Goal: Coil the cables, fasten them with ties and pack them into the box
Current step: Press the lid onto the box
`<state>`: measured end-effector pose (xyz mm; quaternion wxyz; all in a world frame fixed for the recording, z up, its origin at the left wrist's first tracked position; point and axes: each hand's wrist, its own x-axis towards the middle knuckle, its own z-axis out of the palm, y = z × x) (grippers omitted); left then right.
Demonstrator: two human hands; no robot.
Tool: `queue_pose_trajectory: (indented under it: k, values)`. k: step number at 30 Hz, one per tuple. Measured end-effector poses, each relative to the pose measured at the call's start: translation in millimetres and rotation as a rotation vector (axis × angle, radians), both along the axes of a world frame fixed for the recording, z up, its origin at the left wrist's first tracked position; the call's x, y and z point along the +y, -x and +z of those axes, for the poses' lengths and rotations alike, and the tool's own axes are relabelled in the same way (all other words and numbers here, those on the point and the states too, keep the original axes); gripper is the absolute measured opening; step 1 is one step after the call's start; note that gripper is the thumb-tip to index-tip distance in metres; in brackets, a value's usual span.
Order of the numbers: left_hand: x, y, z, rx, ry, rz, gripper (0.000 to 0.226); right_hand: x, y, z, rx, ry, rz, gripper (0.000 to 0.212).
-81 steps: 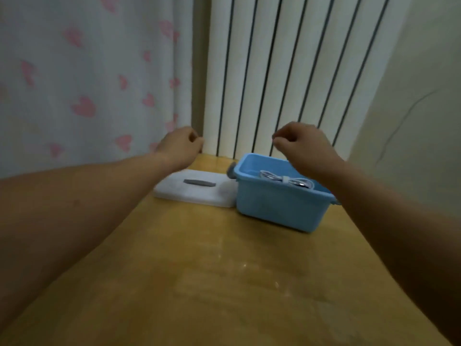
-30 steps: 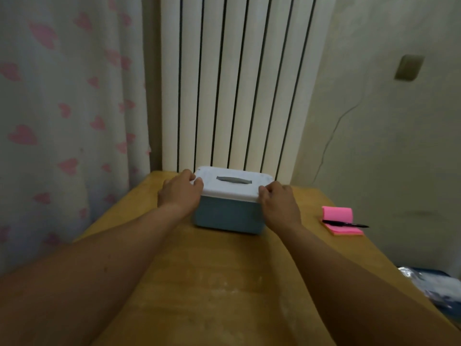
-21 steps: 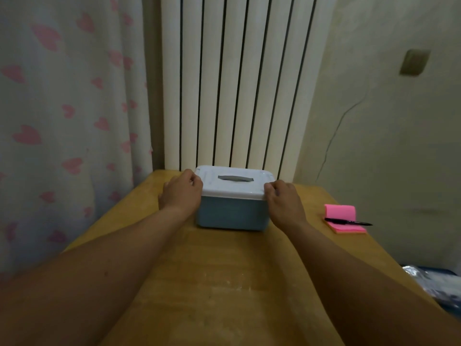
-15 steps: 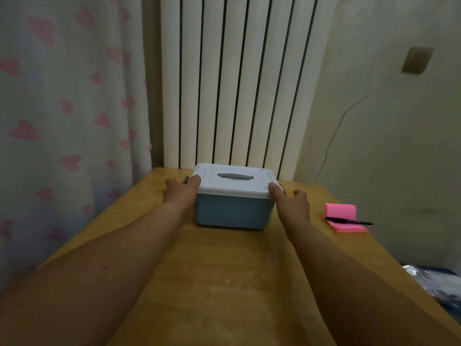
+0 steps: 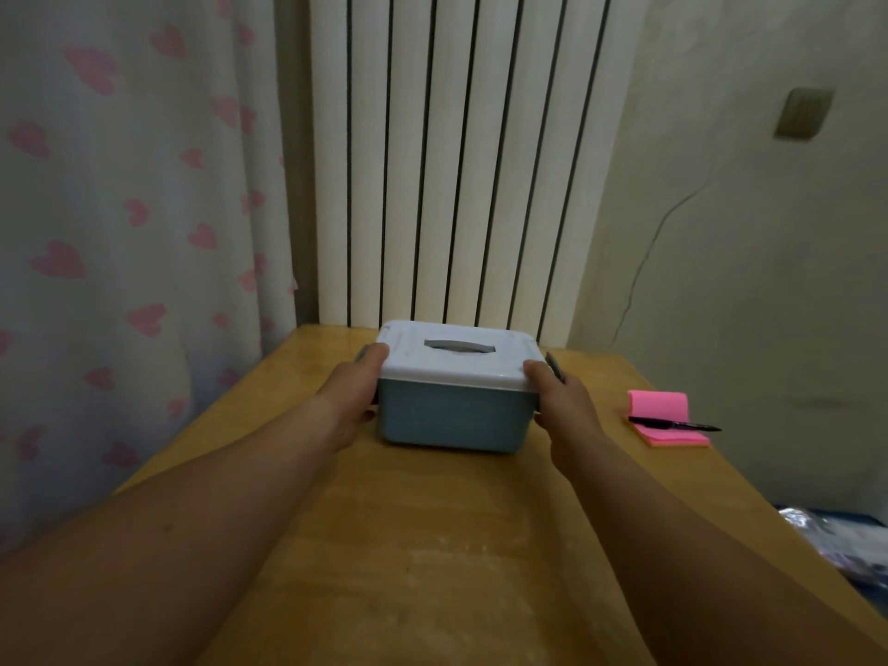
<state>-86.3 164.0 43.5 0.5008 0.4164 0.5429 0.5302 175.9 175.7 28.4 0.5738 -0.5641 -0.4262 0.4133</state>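
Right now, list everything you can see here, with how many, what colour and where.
storage box: one, blue, far middle of the table, closed
lid: one, white with a grey handle, sitting on the box
side latches: two, grey, one at each end of the box, partly hidden by the hands
sticky notes: one pad, pink, on the table to the right of the box
pen: one, black, lying across the pad
table: one, yellow wood
radiator: one, white, behind the table
curtain: one, white with pink hearts, left
wall plate: one, grey, on the right wall
bag: one, blue and silvery, lower right, unclear
left hand: on the box's left end
right hand: on the box's right end
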Motion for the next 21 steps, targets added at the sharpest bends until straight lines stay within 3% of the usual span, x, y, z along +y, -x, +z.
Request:
queue_pose_trajectory:
  k: [6,11,16,21]
  values:
    - [-10,-3,-4,-0.046,-0.002,0.026,0.051,-16,-4,6,-0.025,-0.013,0.035,0.076]
    - [-9,-1,-7,-0.041,-0.016,0.021,0.061,-27,-1,14,-0.265,-0.154,0.023,0.059]
    - [-10,-2,-7,-0.028,-0.04,0.014,0.059,-29,-9,19,-0.436,-0.152,0.04,0.058]
    - [-8,-3,-4,0.088,-0.124,0.057,0.053,-27,-14,17,-0.451,-0.159,0.069,0.058]
